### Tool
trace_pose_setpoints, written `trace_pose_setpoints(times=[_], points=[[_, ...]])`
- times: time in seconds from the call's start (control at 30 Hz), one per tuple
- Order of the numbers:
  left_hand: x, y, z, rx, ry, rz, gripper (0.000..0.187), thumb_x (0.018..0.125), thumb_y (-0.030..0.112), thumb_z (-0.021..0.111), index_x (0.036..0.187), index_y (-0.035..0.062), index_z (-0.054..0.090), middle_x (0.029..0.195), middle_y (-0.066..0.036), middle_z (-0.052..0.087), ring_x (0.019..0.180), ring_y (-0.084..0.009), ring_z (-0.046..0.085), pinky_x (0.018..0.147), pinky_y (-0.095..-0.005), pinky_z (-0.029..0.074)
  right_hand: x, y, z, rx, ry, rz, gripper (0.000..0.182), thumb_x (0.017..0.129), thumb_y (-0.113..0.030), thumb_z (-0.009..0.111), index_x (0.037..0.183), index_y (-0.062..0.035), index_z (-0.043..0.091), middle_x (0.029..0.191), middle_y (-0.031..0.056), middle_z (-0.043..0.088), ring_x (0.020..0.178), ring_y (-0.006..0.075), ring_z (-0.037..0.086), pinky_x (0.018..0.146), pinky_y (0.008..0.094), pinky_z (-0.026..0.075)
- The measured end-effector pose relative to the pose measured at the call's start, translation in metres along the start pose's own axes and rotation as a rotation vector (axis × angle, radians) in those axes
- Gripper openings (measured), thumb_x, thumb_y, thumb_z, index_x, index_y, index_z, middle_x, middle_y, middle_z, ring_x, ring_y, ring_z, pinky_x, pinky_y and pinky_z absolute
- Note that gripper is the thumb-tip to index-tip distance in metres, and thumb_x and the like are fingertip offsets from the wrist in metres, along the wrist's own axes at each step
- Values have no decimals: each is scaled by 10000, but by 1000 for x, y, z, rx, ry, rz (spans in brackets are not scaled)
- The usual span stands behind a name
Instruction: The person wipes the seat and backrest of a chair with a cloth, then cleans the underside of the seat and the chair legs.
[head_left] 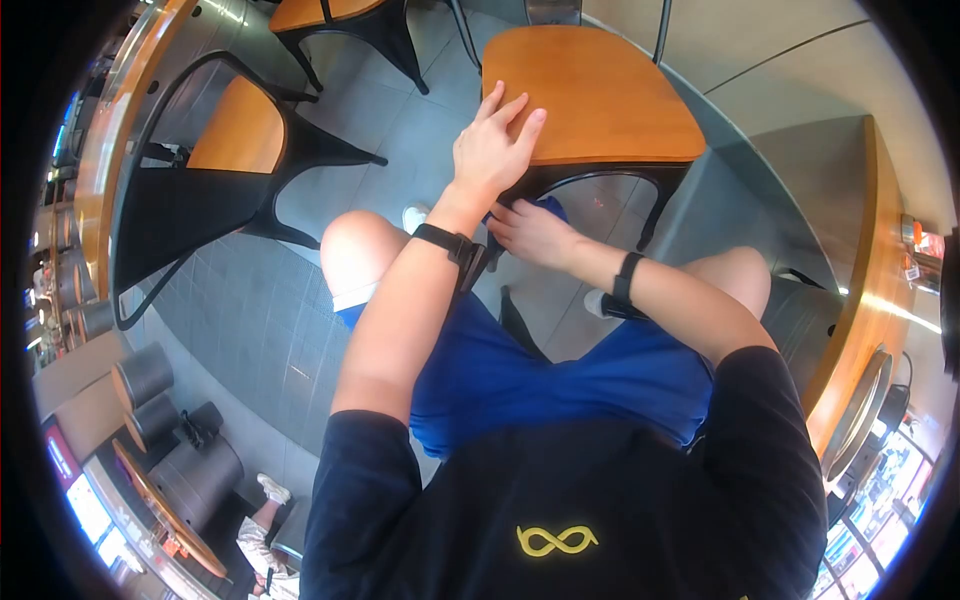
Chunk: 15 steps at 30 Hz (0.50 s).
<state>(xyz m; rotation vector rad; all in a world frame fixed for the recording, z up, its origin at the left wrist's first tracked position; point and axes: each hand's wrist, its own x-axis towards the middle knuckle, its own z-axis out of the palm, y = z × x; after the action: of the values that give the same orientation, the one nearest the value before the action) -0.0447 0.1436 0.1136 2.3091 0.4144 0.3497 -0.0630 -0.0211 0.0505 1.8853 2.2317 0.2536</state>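
My left hand (495,145) is at the left edge of the wooden seat of a metal-framed chair (595,95), its fingers apart and nothing in it. Whether its fingertips press on the seat or hover over it is hard to tell. Just below the seat's front edge, my right hand (535,232) has its fingers bent over a blue cloth (550,206), close to the chair's near left leg. Part of the cloth is covered by that hand. A black band circles each wrist.
Another chair (235,130) with a black metal back stands on the left, beside a wooden-edged counter (95,200). A further chair (330,12) is at the top. To the right runs a wooden ledge (850,290). A seated person's leg (265,510) shows at lower left.
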Motion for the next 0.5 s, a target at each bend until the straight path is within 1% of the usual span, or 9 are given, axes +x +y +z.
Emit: trace_pose_setpoints(times=[0.03, 0.07, 0.17, 0.2, 0.27, 0.3, 0.37, 0.4, 0.5], points=[[-1, 0, 2, 19, 20, 20, 571, 1076, 600, 576, 1398, 172, 777, 1654, -131, 573, 1323, -394, 692, 1114, -444, 543, 12, -9, 2, -28, -211, -39, 276, 988, -233, 660, 1206, -164, 813, 1345, 25, 681, 1448, 292, 514, 965, 372, 448], [0, -1, 4, -2, 41, 12, 537, 1046, 563, 646, 1367, 156, 788, 1613, -140, 614, 1294, -397, 709, 1093, -440, 562, 20, -29, 32, -17, -167, -19, 273, 1043, -265, 618, 1188, -183, 835, 1311, 13, 687, 1444, 318, 511, 963, 394, 445], [1, -5, 9, -18, 94, 50, 486, 1032, 511, 681, 1341, 154, 796, 1592, -138, 633, 1272, -394, 722, 1064, -436, 581, 42, -96, 112, 34, -220, 6, 289, 1050, -296, 605, 1141, -181, 854, 1272, 4, 691, 1404, 300, 528, 968, 412, 442], [1, -5, 10, -24, 90, 46, 486, 1032, 511, 681, 1341, 154, 796, 1592, -138, 633, 1272, -394, 722, 1064, -436, 581, 43, -106, 117, 38, -228, 5, 289, 1050, -296, 605, 1141, -181, 854, 1272, 4, 691, 1404, 300, 528, 968, 412, 442], [1, -5, 10, -29, 95, 49, 453, 1019, 474, 702, 1326, 156, 800, 1581, -133, 644, 1262, -387, 729, 1049, -432, 589, 41, -116, 119, -134, -258, -149, 299, 1053, -294, 596, 1129, -181, 862, 1261, 5, 693, 1339, 283, 547, 1002, 416, 432], [3, -5, 10, -37, 96, 40, 453, 1019, 474, 702, 1326, 156, 800, 1581, -133, 644, 1262, -387, 729, 1049, -432, 589, 41, -115, 122, -131, -265, -158, 299, 1053, -294, 596, 1129, -181, 862, 1261, 5, 693, 1339, 283, 547, 1002, 416, 432], [1, -7, 12, -1, 121, 73, 438, 1018, 464, 702, 1317, 160, 800, 1576, -130, 648, 1257, -382, 732, 1047, -431, 591, 41, -105, 107, -51, -291, -79, 296, 1050, -292, 600, 1132, -187, 864, 1261, -1, 697, 1282, 263, 556, 1054, 418, 415], [0, -7, 13, -5, 117, 69, 438, 1018, 464, 702, 1317, 160, 800, 1576, -130, 648, 1257, -382, 732, 1047, -431, 591, 34, -92, 97, -47, -196, -80, 298, 1048, -295, 603, 1127, -177, 865, 1236, -17, 698, 1271, 251, 555, 1071, 413, 404], [1, -6, 13, -16, 109, 60, 434, 1018, 463, 701, 1316, 163, 798, 1573, -124, 650, 1255, -387, 732, 1049, -439, 590, 22, -28, -2, -90, -297, -34, 311, 1046, -296, 603, 1165, -159, 855, 1259, -4, 702, 1288, 262, 555, 1073, 427, 405]])
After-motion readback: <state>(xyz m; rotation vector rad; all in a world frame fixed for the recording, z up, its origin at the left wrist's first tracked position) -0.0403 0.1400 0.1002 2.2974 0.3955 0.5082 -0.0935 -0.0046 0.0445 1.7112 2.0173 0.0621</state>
